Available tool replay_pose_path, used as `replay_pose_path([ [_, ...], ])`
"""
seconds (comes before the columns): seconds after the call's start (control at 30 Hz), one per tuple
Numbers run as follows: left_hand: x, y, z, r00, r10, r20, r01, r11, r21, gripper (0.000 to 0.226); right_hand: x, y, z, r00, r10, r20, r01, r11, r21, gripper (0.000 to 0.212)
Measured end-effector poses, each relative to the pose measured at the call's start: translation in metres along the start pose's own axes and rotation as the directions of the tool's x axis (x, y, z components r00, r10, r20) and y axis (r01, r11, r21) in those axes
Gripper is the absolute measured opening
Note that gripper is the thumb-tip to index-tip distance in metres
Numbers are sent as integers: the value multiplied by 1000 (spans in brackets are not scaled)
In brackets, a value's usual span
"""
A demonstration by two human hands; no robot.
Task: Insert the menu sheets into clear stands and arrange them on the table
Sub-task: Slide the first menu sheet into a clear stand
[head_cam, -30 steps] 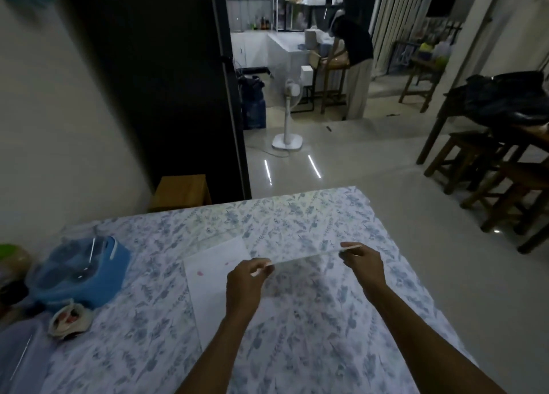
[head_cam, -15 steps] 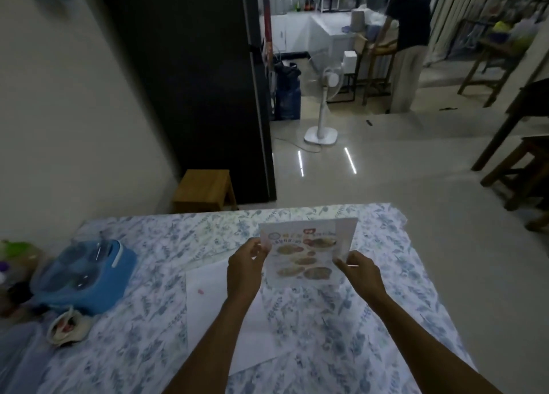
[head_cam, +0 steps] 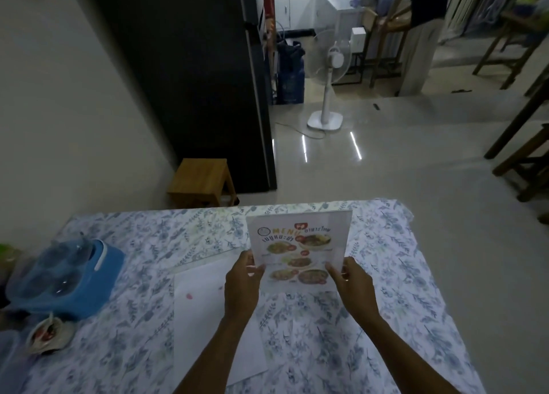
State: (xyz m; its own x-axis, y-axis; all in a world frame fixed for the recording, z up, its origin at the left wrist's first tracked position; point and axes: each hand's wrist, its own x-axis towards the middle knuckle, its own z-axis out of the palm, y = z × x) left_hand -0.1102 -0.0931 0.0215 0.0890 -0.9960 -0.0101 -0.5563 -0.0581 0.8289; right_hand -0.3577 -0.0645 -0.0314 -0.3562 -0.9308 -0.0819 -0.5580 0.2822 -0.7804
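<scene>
Raised upright now, menu sheet (head_cam: 298,246) gripped by left hand (head_cam: 242,283) and right hand (head_cam: 350,283) above floral table (head_cam: 401,304).

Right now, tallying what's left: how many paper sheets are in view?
2: the printed menu sheet held upright by both hands, and a blank-side-up sheet flat on the tablecloth. More may be hidden.

**Clear cloth to the right, clutter to the left**

The table (head_cam: 401,274) lies bare right of the held menu (head_cam: 300,245) and beyond it to the far edge. A white sheet (head_cam: 202,310) lies flat at centre. A blue container (head_cam: 68,274) and a small dish (head_cam: 49,332) crowd the left side.
</scene>
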Motion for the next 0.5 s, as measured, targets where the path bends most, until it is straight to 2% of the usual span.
replay_pose_path([
  [0.1,8,2,4,1000,-10,-6,11,1000,29,22,5,1,4,1000,-24,-14,24,1000,-11,44],
  [0.27,20,0,6,999,-32,24,30,996,85,15,11,3,11,1000,-17,-22,17,999,-28,46],
  [0.5,14,1,7,999,-42,2,42,997,68,14,9,5,14,999,5,-39,-6,1000,-25,39],
])
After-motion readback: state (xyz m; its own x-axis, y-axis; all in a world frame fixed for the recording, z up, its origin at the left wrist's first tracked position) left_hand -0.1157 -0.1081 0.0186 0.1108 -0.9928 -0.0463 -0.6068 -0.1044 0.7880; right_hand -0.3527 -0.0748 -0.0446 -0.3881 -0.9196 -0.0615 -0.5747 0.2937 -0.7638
